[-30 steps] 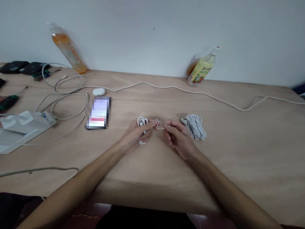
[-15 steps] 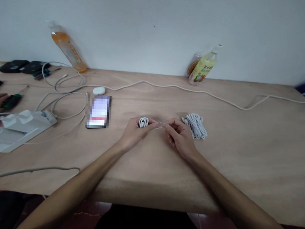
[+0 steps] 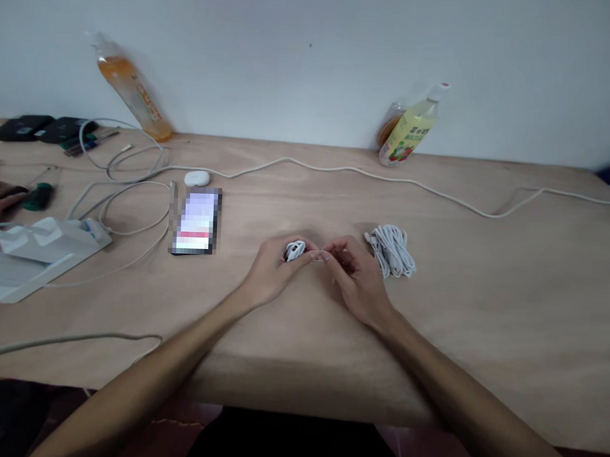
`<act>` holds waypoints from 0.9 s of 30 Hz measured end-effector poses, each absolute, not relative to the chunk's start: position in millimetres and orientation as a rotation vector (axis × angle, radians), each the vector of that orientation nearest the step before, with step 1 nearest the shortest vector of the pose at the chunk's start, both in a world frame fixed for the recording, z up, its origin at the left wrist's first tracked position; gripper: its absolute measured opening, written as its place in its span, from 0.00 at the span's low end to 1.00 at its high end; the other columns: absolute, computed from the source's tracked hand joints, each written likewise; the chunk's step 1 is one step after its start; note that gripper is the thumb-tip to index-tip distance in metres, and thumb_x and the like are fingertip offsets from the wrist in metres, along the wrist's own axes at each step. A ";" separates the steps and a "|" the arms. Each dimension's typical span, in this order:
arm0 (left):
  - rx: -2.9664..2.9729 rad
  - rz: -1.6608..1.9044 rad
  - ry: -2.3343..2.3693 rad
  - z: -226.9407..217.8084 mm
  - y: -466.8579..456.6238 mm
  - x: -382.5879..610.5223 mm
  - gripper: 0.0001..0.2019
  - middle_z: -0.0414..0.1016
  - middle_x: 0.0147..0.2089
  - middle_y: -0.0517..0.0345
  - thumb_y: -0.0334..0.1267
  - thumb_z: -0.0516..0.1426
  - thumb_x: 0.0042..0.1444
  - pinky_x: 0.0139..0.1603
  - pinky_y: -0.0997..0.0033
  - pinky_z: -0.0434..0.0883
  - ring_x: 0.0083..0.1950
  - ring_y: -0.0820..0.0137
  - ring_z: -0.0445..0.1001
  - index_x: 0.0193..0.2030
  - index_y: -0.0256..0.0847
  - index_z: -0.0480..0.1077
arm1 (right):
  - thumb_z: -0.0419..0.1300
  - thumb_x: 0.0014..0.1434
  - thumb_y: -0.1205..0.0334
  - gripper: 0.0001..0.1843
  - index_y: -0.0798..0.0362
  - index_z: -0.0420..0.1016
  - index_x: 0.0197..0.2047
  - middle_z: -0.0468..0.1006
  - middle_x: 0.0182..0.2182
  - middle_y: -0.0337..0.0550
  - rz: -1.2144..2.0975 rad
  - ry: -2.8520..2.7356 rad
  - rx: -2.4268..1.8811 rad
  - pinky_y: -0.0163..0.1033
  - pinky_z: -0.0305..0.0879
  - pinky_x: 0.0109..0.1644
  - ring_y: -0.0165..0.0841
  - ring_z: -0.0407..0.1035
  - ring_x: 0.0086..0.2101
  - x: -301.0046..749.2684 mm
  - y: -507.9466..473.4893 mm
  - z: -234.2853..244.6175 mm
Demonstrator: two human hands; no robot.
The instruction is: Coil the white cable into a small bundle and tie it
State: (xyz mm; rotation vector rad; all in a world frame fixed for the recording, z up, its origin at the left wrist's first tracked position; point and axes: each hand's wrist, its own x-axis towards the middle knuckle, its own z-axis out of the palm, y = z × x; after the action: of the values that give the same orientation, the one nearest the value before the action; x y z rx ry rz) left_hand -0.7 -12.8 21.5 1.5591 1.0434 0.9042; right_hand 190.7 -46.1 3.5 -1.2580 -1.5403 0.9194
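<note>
My left hand [image 3: 274, 267] is closed around a small coiled white cable [image 3: 295, 250], whose loops show between thumb and fingers. The thumb and fingertips of my right hand [image 3: 358, 277] are pinched together, almost touching my left fingertips. Between the two pinches a short piece of thin white wire [image 3: 318, 259] shows, mostly hidden by the fingers; whether it is a tie or part of the cable I cannot tell. Just beyond my right hand lies a bundle of white cables [image 3: 393, 251] on the wooden table [image 3: 300, 361].
Left of my hands lie a phone [image 3: 198, 221] and a white earbud case [image 3: 196, 179]. A white power strip [image 3: 46, 253] stands among loose cables near another person's hand [image 3: 0, 201] and a green-handled screwdriver [image 3: 38, 197]. An orange drink bottle [image 3: 134, 96] and a yellow-labelled bottle [image 3: 411, 133] lean at the wall.
My hands have drawn closer together, and the wire loop between them has shrunk. The coil in my left hand has turned slightly. At far left, the other person's hand has shifted from the screwdriver.
</note>
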 end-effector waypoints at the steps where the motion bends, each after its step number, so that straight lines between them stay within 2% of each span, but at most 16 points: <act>1: 1.566 0.891 1.044 22.1 -12.4 -1.2 0.11 0.84 0.37 0.57 0.47 0.66 0.65 0.47 0.66 0.72 0.41 0.64 0.78 0.38 0.42 0.84 | 0.62 0.72 0.55 0.07 0.47 0.76 0.42 0.74 0.29 0.35 0.916 -1.555 -1.256 0.41 0.61 0.34 0.33 0.66 0.27 191.6 -45.7 4.0; 8: 1.667 0.769 0.973 24.2 -3.0 -10.6 0.11 0.86 0.40 0.55 0.46 0.65 0.65 0.51 0.64 0.72 0.44 0.60 0.80 0.37 0.43 0.83 | 0.62 0.72 0.57 0.08 0.47 0.78 0.40 0.75 0.29 0.36 1.008 -1.656 -1.186 0.41 0.62 0.33 0.32 0.68 0.25 202.3 -38.1 4.2; 11: 1.676 0.693 0.951 23.3 0.6 -14.3 0.12 0.86 0.40 0.54 0.48 0.64 0.64 0.50 0.64 0.71 0.44 0.61 0.79 0.38 0.42 0.82 | 0.63 0.72 0.54 0.10 0.48 0.78 0.38 0.75 0.28 0.36 1.107 -1.661 -1.169 0.40 0.62 0.32 0.32 0.66 0.24 205.1 -35.5 7.2; 15: 1.682 0.644 0.924 26.6 0.3 -16.6 0.13 0.86 0.43 0.54 0.49 0.64 0.65 0.54 0.63 0.72 0.47 0.61 0.79 0.39 0.41 0.82 | 0.65 0.70 0.49 0.13 0.48 0.78 0.38 0.74 0.26 0.35 1.216 -1.666 -1.149 0.38 0.60 0.30 0.30 0.65 0.24 207.0 -33.2 11.6; 18: 1.655 0.598 0.931 30.9 -1.1 -17.2 0.13 0.85 0.43 0.55 0.49 0.64 0.65 0.54 0.64 0.73 0.47 0.62 0.79 0.39 0.40 0.81 | 0.65 0.70 0.49 0.13 0.49 0.79 0.38 0.73 0.25 0.35 1.229 -1.679 -1.142 0.37 0.59 0.29 0.30 0.65 0.24 208.4 -32.5 12.8; 23: 1.614 0.584 0.952 32.9 -0.3 -17.0 0.12 0.83 0.40 0.56 0.47 0.65 0.64 0.49 0.67 0.73 0.44 0.65 0.77 0.38 0.40 0.81 | 0.66 0.70 0.49 0.13 0.49 0.79 0.37 0.73 0.25 0.34 1.242 -1.651 -1.135 0.37 0.58 0.28 0.29 0.64 0.24 207.2 -33.9 13.0; 27: 1.567 0.557 0.975 34.2 0.5 -16.4 0.12 0.77 0.31 0.61 0.48 0.65 0.63 0.34 0.72 0.67 0.32 0.71 0.70 0.39 0.40 0.81 | 0.67 0.70 0.49 0.14 0.49 0.77 0.37 0.72 0.26 0.33 1.280 -1.583 -1.109 0.36 0.58 0.26 0.28 0.63 0.23 204.1 -35.3 10.8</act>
State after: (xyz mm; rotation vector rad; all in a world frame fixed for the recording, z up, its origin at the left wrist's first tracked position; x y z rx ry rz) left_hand -16.4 0.5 34.2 1.5668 0.9753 0.5566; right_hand 204.1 -35.3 10.8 -1.1085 -1.5830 1.2802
